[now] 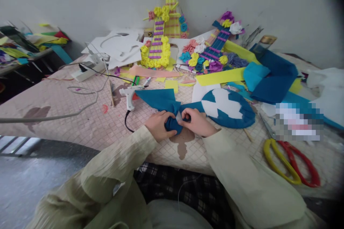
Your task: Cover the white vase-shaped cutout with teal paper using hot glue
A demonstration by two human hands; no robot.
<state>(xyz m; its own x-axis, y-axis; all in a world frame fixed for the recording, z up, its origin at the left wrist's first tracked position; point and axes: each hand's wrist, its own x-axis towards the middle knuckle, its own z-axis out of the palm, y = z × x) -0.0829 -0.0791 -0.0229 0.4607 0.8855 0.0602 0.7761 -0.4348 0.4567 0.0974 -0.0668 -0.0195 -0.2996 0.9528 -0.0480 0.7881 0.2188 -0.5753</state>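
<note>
My left hand (160, 126) is closed around a bunched part of blue crepe paper (158, 98), its thumb along the lower edge. At that same spot my right hand (197, 121) pinches the edge, where a small white patch shows between the two hands. The paper's loose end spreads flat beyond my left hand. Joined to the wrapped part, on the right, is a round blue-covered piece (248, 116) with a white cross-shaped area on its face. Just left of the paper lies a white glue gun (130, 98) with a black cord.
Yellow-and-red scissors (291, 162) lie at the right. Behind stand a yellow flower-trimmed guitar-shaped craft (157, 43) and a blue one (219, 44). A blue paper roll (276, 75), yellow strips (220, 77) and a power strip (88, 71) with trailing cords surround the work area.
</note>
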